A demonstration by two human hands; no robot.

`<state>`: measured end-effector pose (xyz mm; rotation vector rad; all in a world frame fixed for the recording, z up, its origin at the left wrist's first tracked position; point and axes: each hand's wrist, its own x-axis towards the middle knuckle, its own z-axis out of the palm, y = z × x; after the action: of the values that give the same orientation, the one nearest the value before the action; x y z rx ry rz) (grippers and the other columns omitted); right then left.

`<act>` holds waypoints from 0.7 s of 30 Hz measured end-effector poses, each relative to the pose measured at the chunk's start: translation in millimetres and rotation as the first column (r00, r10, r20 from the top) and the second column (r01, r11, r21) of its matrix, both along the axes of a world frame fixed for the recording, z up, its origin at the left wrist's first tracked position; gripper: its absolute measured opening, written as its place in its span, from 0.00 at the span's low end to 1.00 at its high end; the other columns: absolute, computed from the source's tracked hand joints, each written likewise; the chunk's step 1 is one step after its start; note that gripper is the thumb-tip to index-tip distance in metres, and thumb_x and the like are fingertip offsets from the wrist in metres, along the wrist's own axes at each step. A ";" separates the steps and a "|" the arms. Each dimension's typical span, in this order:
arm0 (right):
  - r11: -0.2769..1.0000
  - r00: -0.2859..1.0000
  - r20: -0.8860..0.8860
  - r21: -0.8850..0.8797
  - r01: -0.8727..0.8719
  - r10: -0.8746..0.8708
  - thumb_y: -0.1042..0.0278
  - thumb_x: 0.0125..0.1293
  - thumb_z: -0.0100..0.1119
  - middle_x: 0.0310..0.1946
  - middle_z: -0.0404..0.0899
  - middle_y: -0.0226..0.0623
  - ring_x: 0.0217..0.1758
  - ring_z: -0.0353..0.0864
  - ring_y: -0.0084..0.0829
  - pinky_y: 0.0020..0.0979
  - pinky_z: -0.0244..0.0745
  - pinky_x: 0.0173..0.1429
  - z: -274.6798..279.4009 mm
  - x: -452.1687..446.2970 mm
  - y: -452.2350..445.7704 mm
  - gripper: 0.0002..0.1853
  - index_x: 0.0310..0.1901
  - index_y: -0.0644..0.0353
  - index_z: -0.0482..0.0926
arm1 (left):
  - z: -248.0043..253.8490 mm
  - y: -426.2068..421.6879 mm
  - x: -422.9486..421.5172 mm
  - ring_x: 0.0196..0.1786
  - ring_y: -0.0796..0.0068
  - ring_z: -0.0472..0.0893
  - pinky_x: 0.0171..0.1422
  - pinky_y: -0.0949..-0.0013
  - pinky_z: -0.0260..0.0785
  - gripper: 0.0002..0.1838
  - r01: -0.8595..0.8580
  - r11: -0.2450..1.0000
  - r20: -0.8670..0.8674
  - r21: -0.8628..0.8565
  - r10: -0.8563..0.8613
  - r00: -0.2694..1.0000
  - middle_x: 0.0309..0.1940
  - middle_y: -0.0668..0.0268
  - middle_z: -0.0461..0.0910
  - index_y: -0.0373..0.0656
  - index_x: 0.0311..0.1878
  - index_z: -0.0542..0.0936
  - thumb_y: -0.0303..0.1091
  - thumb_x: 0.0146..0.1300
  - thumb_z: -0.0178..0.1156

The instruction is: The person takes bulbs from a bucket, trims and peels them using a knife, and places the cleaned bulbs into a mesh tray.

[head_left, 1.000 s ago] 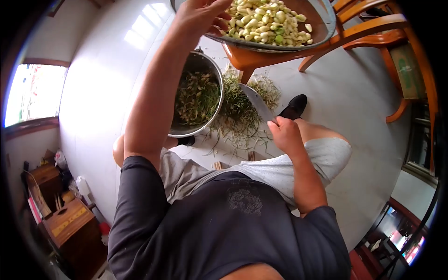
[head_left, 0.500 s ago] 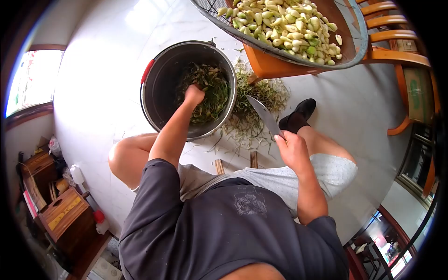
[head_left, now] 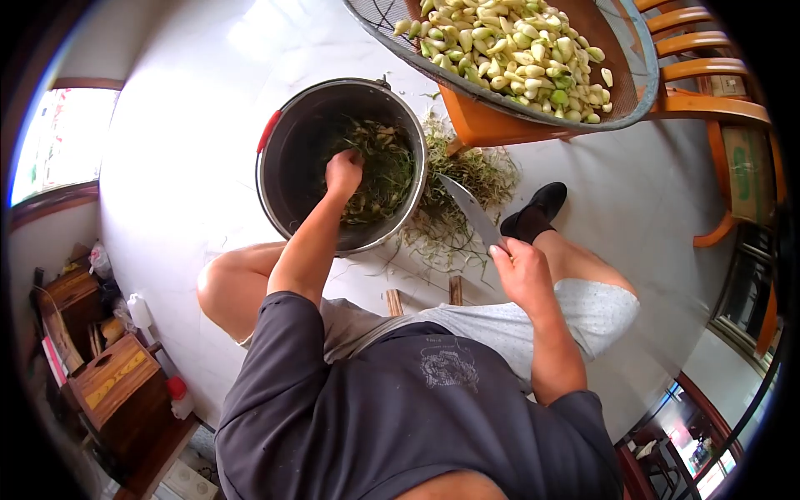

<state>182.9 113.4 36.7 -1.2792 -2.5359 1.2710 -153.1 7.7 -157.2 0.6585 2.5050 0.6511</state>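
Observation:
My left hand [head_left: 343,173] reaches into a deep metal bucket [head_left: 287,179] with a red grip on its rim. Its fingers are closed over the pile of small bulbs with green stalks [head_left: 382,179]; what they hold is hidden. In my right hand [head_left: 523,267] is a broad-bladed kitchen knife [head_left: 472,208], gripped by the handle. The blade points up and left, over the heap of cut stalks and roots [head_left: 479,175] on the floor beside the bucket.
A mesh basket [head_left: 637,100] holding many trimmed white-green bulbs [head_left: 525,54] rests on an orange wooden chair [head_left: 471,121] at the upper right. My foot in a black shoe [head_left: 542,204] is right of the cuttings. Wooden boxes [head_left: 112,379] stand at the left.
The whole view has shifted slightly. My left hand has risen a little within the bucket, its fingers still closed. The knife stays nearly in place in my right hand.

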 end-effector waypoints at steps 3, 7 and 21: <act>1.000 0.997 -0.074 0.004 -0.001 0.001 0.65 0.63 0.57 0.18 0.70 0.50 0.20 0.71 0.39 0.35 0.65 0.27 4.1 0.7 -2.8 0.13 0.27 0.67 0.72 | 32.5 -5.7 -12.1 0.40 0.47 0.79 0.44 0.57 0.71 0.12 -0.043 0.999 -0.076 0.032 0.046 0.996 0.34 0.51 0.81 0.43 0.42 0.81 0.38 0.61 0.56; 0.999 0.992 -0.117 0.042 -0.032 0.037 0.66 0.63 0.57 0.20 0.72 0.49 0.22 0.74 0.39 0.35 0.66 0.28 12.6 2.2 -7.4 0.11 0.32 0.67 0.76 | 75.8 -15.2 -11.7 0.31 0.63 0.80 0.38 0.67 0.71 0.12 -0.052 0.974 0.035 0.222 0.045 0.998 0.28 0.59 0.82 0.38 0.40 0.82 0.37 0.60 0.60; 0.906 0.938 -0.299 0.422 -0.034 0.175 0.71 0.57 0.61 0.25 0.75 0.39 0.29 0.77 0.43 0.39 0.74 0.33 6.0 -9.0 -22.4 0.11 0.43 0.57 0.80 | 163.9 -7.6 116.7 0.25 0.86 0.71 0.31 0.77 0.65 0.08 0.026 0.857 0.367 0.515 -0.248 0.896 0.22 0.72 0.77 0.35 0.36 0.81 0.29 0.54 0.66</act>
<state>173.9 90.9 42.7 -0.7755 -2.4662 0.8083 -36.4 0.1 6.7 0.7712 1.8657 1.2624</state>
